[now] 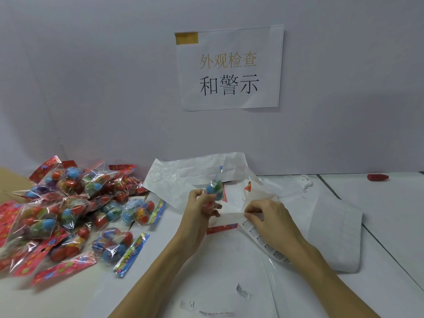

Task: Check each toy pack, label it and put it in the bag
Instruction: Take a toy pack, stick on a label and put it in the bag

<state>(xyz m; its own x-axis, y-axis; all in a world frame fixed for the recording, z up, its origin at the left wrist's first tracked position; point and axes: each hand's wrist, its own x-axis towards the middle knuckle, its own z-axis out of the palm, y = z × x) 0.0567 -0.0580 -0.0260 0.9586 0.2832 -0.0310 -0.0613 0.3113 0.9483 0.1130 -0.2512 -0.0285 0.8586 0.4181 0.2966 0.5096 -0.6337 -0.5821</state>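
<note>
Above the white surface (206, 271), left hand (202, 207) grips one toy pack (214, 189) upright, fingers curled round its lower end. Right hand (268, 216) pinches a clear label strip (263, 239). Pack looks light, crinkly, slippery; best held by the bulge. Bag (332, 226) lies right, flat. Pile (68, 214): too tangled to count, well over ten packs.

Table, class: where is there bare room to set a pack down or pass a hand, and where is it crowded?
Bare table shows at the right, beyond the white bag and below the red object. A smaller free patch lies near the front, between the pack pile and the left hand. The left is crowded with packs; the centre holds label strips and the right hand.
</note>
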